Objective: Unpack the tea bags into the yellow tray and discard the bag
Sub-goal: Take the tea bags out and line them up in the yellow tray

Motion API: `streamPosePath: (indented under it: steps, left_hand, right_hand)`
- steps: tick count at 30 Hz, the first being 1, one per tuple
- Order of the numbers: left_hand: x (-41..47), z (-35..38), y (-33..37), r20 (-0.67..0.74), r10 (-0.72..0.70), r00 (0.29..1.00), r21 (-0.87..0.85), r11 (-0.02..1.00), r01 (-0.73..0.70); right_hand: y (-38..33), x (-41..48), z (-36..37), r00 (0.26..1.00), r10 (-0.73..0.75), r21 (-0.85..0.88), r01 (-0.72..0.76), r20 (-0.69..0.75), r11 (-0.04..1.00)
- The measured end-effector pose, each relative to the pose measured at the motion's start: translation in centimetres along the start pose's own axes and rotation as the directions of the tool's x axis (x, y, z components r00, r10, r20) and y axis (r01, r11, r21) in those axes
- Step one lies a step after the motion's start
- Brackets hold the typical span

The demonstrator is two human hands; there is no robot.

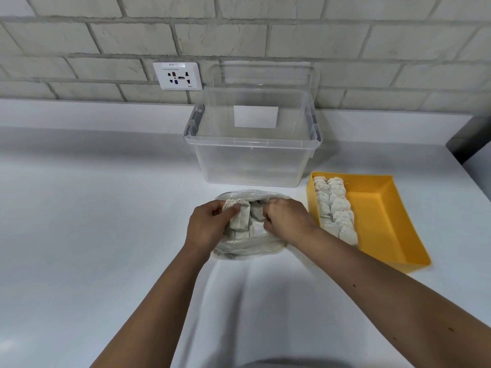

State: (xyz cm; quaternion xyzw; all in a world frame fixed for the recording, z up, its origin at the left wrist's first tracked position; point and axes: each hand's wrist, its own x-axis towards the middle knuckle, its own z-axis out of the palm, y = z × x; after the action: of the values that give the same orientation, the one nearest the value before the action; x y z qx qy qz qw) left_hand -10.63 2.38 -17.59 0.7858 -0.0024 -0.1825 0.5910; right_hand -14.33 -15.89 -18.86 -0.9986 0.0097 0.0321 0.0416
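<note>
Tea bags [240,220] in left hand [207,227] grip, inside plastic bag [247,248] — right hand [288,219] curled, hold unclear; yellow tray [393,227] just beside.

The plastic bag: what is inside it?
Tea bags lie in the plastic bag; the left hand grips some. The right hand curls in beside them; what it holds, and what lies deeper, is covered.

Single head-worn wide-angle view, looking forward and down across the worktop [106,221] to the brick wall [239,35] behind. It's close in: the forearms [164,301] enter from the bottom edge and reach to mid-frame.
</note>
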Motion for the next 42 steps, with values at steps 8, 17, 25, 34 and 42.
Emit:
streamPosePath:
  steps: [8, 17, 25, 34, 42]
  left_hand:
    - [0.0, -0.4, 0.1, -0.019, 0.013, 1.0, -0.061, 0.998, -0.014]
    - [-1.4, 1.6, 2.2, 0.036, 0.104, 0.994, -0.061, 0.993, -0.102]
    - [-3.1, 6.8, 4.3, 0.145, 0.163, 0.976, -0.181, 0.974, -0.136]
    - [-3.9, 11.7, 4.1, 0.255, 0.149, 0.955, -0.177, 0.978, -0.106]
    - [-3.3, 12.0, 4.1, 0.232, 0.12, 0.965, -0.176, 0.981, -0.079]
  right_hand:
    - [1.5, -1.8, -5.2, 0.978, 0.099, 0.389, -0.02, -0.184, 0.921]
    - [4.6, -5.5, -6.9, 0.976, 0.204, 0.771, -0.073, -0.076, 0.633]
    - [9.4, -10.7, -9.5, 0.955, 0.287, 0.654, -0.166, -0.082, 0.738]
    - [13.0, -13.0, -6.6, 0.961, 0.197, 0.481, -0.269, 0.195, 0.834]
    - [13.6, -11.7, -4.3, 0.951, 0.173, 0.426, -0.271, 0.254, 0.863]
